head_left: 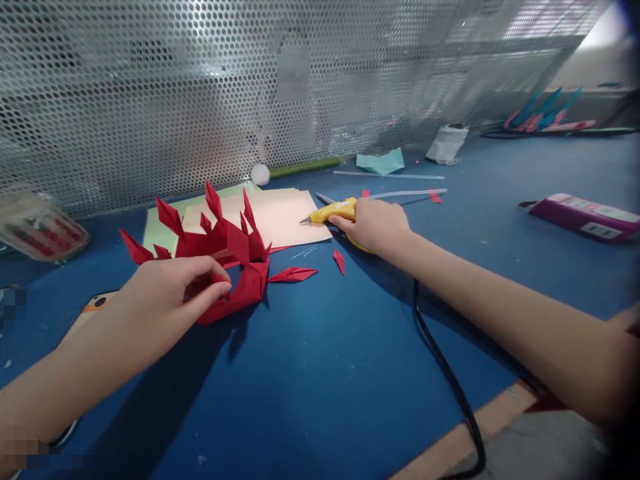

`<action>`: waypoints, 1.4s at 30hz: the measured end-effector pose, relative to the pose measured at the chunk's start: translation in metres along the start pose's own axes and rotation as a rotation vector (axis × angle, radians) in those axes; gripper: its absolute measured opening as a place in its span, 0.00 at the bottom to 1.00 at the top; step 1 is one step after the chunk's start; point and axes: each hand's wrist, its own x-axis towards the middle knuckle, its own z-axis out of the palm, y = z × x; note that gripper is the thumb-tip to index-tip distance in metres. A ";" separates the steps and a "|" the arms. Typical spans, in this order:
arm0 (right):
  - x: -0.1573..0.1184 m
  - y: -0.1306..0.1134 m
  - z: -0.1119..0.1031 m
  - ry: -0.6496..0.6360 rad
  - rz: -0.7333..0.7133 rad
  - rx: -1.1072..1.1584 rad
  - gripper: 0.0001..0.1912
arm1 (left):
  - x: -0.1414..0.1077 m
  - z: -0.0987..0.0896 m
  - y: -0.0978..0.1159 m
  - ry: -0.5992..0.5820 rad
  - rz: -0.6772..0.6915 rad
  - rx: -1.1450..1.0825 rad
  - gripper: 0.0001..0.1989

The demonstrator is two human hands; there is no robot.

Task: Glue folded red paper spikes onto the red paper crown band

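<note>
A red folded-paper crown [227, 243] with several pointed tips stands on the blue table. My left hand [170, 293] is at its near left side, thumb and index finger pinched at its rim; the other fingers are hidden. My right hand [383, 223] is wrapped round a yellow hot glue gun [333, 211], whose nozzle points left over cream paper. Between the hands, a long red folded piece [294, 275] lies against the crown's right side. Nearer the glue gun rests a small loose red folded piece [339, 262].
Cream sheets [293, 207] lie behind the crown. A black cord [440, 360] runs over the table's front edge. A phone [93, 307] lies under my left forearm. Around stand a plastic tub [45, 230], clear glue sticks [390, 175] and a purple packet [585, 217]. Perforated metal closes the back.
</note>
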 end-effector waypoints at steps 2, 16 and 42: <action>0.000 0.000 0.000 0.002 -0.005 0.002 0.30 | -0.001 -0.002 0.001 -0.025 -0.021 -0.019 0.08; 0.001 0.001 0.002 0.004 -0.016 -0.017 0.29 | -0.004 0.005 -0.003 -0.096 -0.094 -0.076 0.16; -0.003 -0.001 0.003 0.280 -0.064 0.021 0.28 | -0.007 0.008 0.007 -0.122 -0.113 0.018 0.12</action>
